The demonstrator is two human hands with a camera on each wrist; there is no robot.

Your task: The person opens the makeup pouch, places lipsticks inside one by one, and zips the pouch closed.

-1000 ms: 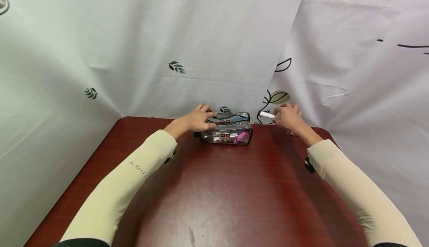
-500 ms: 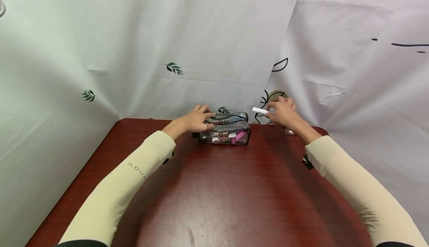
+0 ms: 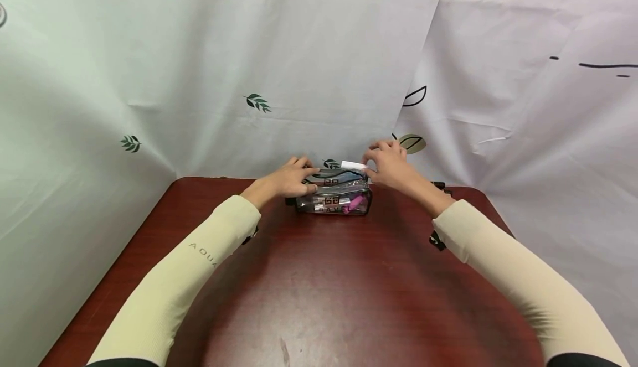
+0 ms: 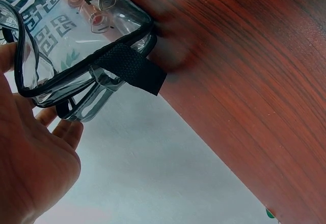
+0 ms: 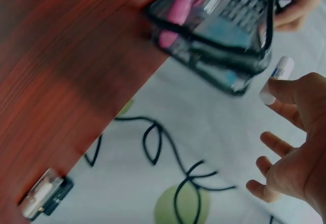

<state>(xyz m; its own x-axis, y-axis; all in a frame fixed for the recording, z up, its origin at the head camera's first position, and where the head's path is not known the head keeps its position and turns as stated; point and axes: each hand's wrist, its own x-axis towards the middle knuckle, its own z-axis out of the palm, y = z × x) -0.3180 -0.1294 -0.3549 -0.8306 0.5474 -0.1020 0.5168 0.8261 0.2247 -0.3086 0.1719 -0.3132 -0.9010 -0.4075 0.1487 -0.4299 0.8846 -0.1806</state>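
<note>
A person's right hand (image 3: 389, 162), right of center in the head view, pinches a white tube (image 3: 353, 165) between thumb and index finger; in the right wrist view the other fingers spread apart from it. The tube appears just above the upper right corner of a clear pouch (image 3: 333, 191) in the head view, while the right wrist view shows a gap between the two. The left hand (image 3: 289, 177), near the center of the frame, grips the pouch by its left end, thumb toward the viewer and fingers along the far side. Inside, a pink item (image 5: 178, 12) shows through the plastic at upper center of the right wrist view. A black tab (image 4: 133, 70) juts from the pouch's end in the left wrist view. The pouch sits at the far edge of a reddish-brown table (image 3: 319, 289), which fills the lower middle of the head view. A small case (image 5: 47, 194) rests at lower left in the right wrist view. A white cloth backdrop (image 3: 319, 68) with leaf prints spans the upper frame.
</note>
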